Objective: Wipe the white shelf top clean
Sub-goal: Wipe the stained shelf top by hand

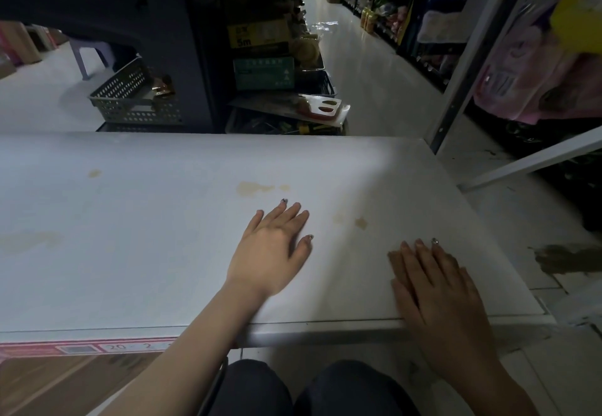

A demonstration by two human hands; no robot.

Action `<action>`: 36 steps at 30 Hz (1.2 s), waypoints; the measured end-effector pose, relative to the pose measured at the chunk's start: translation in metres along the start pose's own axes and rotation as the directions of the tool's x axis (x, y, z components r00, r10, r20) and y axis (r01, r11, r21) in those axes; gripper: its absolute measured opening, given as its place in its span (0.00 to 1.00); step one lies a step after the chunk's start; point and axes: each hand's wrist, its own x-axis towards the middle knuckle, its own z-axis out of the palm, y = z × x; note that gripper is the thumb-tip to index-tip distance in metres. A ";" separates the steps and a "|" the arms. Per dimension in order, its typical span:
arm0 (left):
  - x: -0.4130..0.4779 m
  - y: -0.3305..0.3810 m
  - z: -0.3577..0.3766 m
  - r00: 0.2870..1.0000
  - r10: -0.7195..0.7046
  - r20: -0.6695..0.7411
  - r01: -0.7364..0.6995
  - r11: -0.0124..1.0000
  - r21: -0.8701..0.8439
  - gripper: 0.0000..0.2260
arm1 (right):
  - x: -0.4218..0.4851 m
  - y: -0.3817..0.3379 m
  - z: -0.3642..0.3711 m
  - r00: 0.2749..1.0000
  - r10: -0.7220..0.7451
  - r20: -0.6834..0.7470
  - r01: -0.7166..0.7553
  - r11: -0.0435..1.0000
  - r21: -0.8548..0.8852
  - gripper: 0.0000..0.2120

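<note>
Both hands, left [272,246] and right [436,288], flat on stained white shelf top [130,236].

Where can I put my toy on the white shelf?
The whole stretch of the white shelf top left of the left hand is bare, just stained. There's a smaller gap between it and the right hand. The near right corner is taken by that hand.

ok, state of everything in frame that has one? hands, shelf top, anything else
left hand: open, flat, palm down on the shelf top, holds nothing
right hand: open, flat, palm down across the front edge, holds nothing
white shelf top: not clean, yellowish stains on it
largest stain: just beyond the left hand's fingertips; wet or dry, cannot tell
grey basket: beyond the far edge, tilted
</note>
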 end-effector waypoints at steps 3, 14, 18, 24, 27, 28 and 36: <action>0.000 0.001 -0.001 1.000 -0.010 0.005 0.010 1.000 -0.004 0.28 | 0.004 -0.002 -0.001 1.000 -0.006 -0.014 0.006 1.000 -0.004 0.31; 0.000 0.001 -0.001 1.000 -0.008 -0.003 0.008 1.000 -0.002 0.26 | 0.050 -0.010 0.000 0.971 -0.029 0.238 0.030 1.000 -0.001 0.42; -0.001 0.001 -0.002 1.000 -0.007 0.000 0.007 1.000 -0.014 0.26 | 0.072 -0.014 0.008 0.967 -0.016 0.254 0.021 1.000 -0.018 0.41; 0.001 0.000 -0.001 1.000 -0.009 0.009 0.009 1.000 0.002 0.26 | 0.103 -0.017 0.020 0.959 -0.038 0.282 0.050 0.998 -0.038 0.43; 0.001 0.000 -0.002 1.000 -0.006 0.010 0.006 1.000 0.012 0.27 | 0.121 -0.017 0.025 0.945 -0.029 0.325 0.057 0.995 -0.077 0.31; 0.001 0.000 -0.002 1.000 -0.002 0.008 0.002 1.000 0.017 0.27 | 0.127 -0.019 0.024 0.937 -0.031 0.348 0.065 0.994 -0.087 0.30; 0.002 -0.001 0.001 0.999 0.009 -0.036 -0.009 1.000 0.004 0.26 | 0.172 -0.026 0.034 0.940 -0.002 0.340 0.000 1.000 0.004 0.29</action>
